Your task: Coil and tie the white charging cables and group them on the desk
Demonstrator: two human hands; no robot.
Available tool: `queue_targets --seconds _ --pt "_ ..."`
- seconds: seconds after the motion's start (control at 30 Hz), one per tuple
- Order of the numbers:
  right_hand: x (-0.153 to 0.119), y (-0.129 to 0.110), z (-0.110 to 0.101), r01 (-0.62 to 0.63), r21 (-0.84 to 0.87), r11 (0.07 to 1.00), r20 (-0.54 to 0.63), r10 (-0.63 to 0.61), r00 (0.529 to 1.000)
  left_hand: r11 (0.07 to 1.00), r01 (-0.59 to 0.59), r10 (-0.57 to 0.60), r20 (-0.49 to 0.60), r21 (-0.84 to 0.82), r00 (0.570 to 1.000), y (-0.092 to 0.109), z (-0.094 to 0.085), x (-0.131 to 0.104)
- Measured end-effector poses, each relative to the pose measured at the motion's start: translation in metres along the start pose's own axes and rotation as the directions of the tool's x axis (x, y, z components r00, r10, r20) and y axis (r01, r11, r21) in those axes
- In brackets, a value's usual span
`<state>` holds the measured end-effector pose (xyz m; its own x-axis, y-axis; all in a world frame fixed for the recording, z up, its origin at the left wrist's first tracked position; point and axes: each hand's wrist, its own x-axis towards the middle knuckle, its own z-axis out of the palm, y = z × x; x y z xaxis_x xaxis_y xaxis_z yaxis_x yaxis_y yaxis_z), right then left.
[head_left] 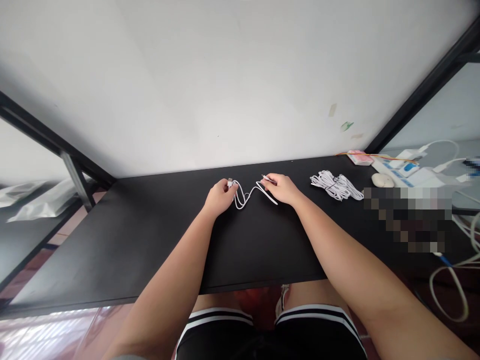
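A white USB cable (242, 204) stretches between my two hands over the black tabletop. My left hand (221, 195) is closed on the end with the USB plug, which pokes up past the fingertips, and loose loops hang beside the thumb. Fingers pinched, my right hand (279, 187) grips the cable's other end; a small tip sticks out at the upper left and a bent loop drops below the fingers. To the right of that hand lies a bundle of white cables (333, 186), apart from it.
At the right stand a white power strip (403, 172) with plugs, a white mouse (382, 180) and a pink-and-white box (360, 158). A blurred patch covers part of the right side. The white wall (225, 90) rises behind the black table (150, 240). Plastic bags (52, 202) lie left.
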<state>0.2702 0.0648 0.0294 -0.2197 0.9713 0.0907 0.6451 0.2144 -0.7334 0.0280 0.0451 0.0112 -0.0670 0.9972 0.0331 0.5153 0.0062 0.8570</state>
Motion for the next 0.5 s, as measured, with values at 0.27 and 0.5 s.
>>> queue_targets --seconds 0.27,0.5 --pt "-0.002 -0.001 -0.001 0.004 -0.013 1.0 0.015 -0.004 1.0 0.999 -0.014 0.014 0.004 0.03 1.0 0.002 0.0 -0.002" --pt "-0.002 -0.002 -0.001 0.025 -0.029 0.999 0.018 -0.025 1.0 0.995 -0.042 0.04 0.027 0.091 0.999 0.011 0.0 -0.009"
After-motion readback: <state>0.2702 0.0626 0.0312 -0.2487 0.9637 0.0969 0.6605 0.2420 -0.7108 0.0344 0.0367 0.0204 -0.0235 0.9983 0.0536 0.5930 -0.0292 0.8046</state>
